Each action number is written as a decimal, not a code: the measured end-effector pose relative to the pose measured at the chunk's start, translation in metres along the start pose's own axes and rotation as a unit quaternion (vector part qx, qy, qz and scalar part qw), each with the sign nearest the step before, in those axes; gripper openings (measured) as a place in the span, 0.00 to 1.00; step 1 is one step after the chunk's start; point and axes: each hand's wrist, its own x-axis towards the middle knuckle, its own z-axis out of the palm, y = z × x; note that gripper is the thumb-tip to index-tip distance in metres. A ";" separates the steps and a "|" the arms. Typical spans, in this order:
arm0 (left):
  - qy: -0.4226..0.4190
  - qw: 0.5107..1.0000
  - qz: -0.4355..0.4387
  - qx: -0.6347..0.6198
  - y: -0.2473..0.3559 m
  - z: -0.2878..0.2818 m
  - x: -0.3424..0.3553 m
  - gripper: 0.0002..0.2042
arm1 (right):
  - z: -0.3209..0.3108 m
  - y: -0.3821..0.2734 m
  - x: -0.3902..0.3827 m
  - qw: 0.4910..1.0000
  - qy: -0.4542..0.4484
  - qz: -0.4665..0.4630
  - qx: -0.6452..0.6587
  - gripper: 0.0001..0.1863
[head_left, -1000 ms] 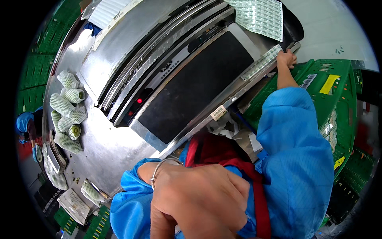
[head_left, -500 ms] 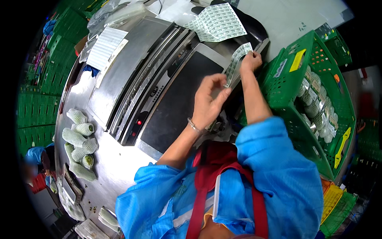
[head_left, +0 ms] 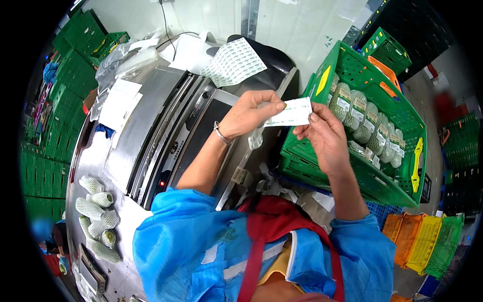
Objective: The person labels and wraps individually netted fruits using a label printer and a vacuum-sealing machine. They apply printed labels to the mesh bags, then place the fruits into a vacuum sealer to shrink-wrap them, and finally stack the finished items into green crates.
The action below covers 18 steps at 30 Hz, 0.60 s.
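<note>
I hold a short white strip of green-printed labels in the air above the right part of the steel packing machine. My left hand, wearing a bangle, pinches its left end, and a translucent crumpled piece hangs just below those fingers. My right hand pinches the right end, its thumb on the strip and lower fingers curled. A patterned label sheet lies on the black surface behind. Beside my right hand stands a green crate with several wrapped produce packs.
Several foam-netted fruits and a scale lie on the steel table at left. Green crates are stacked beyond, near a co-worker in blue. Orange and yellow crates stand at lower right. A white wall is behind.
The strip has been lifted from the machine's right ledge. My left hand has risen from low in front of me and taken its other end. My view has tilted upward.
</note>
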 end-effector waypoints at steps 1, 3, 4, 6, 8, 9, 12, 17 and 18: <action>-0.022 0.999 -0.013 0.042 0.012 0.000 -0.001 0.13 | -0.003 -0.008 0.000 0.997 -0.013 -0.013 -0.071 0.09; -0.056 0.995 -0.018 0.086 0.025 0.002 -0.003 0.13 | -0.011 -0.016 0.007 0.981 -0.056 -0.014 -0.183 0.11; -0.071 0.993 -0.010 0.090 0.029 0.003 -0.002 0.13 | -0.015 -0.022 0.010 0.977 -0.062 -0.011 -0.205 0.10; -0.102 0.993 0.001 0.052 0.032 0.002 -0.003 0.12 | -0.025 -0.040 0.019 0.965 -0.076 -0.004 -0.251 0.09; -0.134 0.990 0.003 -0.034 0.026 -0.003 -0.011 0.11 | -0.040 -0.061 0.034 0.952 -0.044 -0.039 -0.299 0.08; -0.130 0.991 -0.019 -0.017 0.024 -0.010 -0.016 0.09 | -0.047 -0.071 0.042 0.952 -0.060 -0.031 -0.300 0.08; -0.086 0.993 -0.067 -0.054 0.002 -0.012 -0.024 0.07 | -0.067 -0.093 0.060 0.939 -0.064 -0.043 -0.335 0.10; 0.146 0.931 -0.064 -0.328 -0.016 0.004 -0.030 0.02 | -0.034 -0.054 0.029 0.944 -0.001 -0.161 -0.289 0.15; 0.179 0.925 -0.051 -0.332 -0.020 0.005 -0.027 0.02 | -0.024 -0.032 0.014 0.958 -0.075 -0.092 -0.259 0.15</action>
